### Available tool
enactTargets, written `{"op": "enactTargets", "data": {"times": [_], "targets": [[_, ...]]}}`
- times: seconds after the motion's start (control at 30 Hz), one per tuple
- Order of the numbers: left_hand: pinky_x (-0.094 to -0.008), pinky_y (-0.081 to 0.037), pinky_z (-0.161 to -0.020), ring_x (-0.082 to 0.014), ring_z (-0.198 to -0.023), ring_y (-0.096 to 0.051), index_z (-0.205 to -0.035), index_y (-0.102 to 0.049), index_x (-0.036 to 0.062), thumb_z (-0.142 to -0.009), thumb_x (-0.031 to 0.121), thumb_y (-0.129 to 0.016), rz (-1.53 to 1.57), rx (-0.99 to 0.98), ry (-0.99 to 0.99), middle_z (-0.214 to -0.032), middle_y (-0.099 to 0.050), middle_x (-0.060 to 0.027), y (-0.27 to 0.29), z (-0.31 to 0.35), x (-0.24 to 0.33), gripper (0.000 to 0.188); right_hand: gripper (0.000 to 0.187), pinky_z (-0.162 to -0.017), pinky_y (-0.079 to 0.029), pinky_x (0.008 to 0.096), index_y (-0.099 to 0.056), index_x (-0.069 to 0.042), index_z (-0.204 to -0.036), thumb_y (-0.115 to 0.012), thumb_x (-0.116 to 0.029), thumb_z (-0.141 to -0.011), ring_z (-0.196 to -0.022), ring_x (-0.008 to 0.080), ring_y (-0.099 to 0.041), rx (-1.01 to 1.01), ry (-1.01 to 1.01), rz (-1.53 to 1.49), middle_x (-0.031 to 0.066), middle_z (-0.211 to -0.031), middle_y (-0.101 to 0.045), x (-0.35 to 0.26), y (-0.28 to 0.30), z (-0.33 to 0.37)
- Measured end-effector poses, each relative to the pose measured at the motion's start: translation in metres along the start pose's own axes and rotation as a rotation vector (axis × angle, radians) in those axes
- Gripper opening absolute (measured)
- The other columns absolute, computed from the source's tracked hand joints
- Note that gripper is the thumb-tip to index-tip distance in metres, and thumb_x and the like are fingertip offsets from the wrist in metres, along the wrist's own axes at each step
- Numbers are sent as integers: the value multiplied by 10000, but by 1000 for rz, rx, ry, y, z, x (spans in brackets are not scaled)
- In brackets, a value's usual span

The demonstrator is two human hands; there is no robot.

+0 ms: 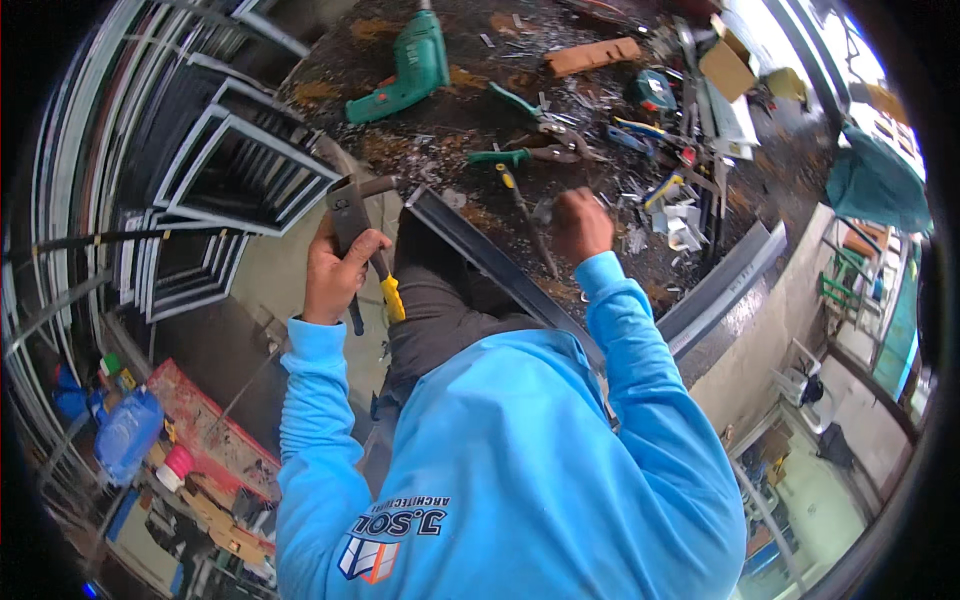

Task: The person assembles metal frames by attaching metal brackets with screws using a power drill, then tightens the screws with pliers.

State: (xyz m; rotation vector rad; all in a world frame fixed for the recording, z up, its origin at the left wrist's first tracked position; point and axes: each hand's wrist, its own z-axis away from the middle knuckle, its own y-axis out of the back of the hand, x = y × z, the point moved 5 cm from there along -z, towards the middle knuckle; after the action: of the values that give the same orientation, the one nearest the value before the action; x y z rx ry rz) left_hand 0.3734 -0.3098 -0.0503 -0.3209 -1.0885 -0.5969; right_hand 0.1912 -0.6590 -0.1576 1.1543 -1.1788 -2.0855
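My left hand (338, 268) is closed around a hammer (392, 298) close under its dark, squared metal head; its yellow and black grip hangs down beside my leg. Below that hand another dark, narrow end shows, and I cannot make out what it belongs to. Over the bench, my right hand (582, 226) is slightly blurred, its fingers curled; whatever they hold, if anything, is hidden. Just left of it lies a slim tool with a yellow handle (507, 178). A long dark metal profile (490, 265) slants from the bench edge across my lap toward my right arm.
The bench (400, 150) bears a green power drill (410, 72), green-handled pliers (535, 153), a tape measure (655, 90), a reddish-brown block (593, 56) and metal scraps. Angled metal bars (725, 285) lie at its right edge. Metal frames (245, 175) stack at left, above a red tray (215, 430).
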Motion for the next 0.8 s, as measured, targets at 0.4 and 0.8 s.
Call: {"op": "enactTargets", "data": {"times": [0.4, 0.8], "targets": [[-417, -555, -850, -263, -933, -701, -1317, -549, 2, -994, 276, -785, -500, 210, 112, -1059, -712, -163, 23, 40, -22, 484, 189, -862, -630, 483, -703, -77, -1097, -682, -105, -912, -1108, 349, -697, -291, 1162, 153, 141, -1063, -752, -212, -83, -108], [-603, -536, -760, -570, -980, -681, -1303, -463, 36, -1012, 270, -745, -807, 105, 101, -1011, -726, -311, -18, 22, -40, 468, 328, -893, -601, 544, -733, -63, -1188, -729, -75, -860, -1049, 440, -739, -648, 987, 87, 222, -1083, -764, -201, -105, -126]]}}
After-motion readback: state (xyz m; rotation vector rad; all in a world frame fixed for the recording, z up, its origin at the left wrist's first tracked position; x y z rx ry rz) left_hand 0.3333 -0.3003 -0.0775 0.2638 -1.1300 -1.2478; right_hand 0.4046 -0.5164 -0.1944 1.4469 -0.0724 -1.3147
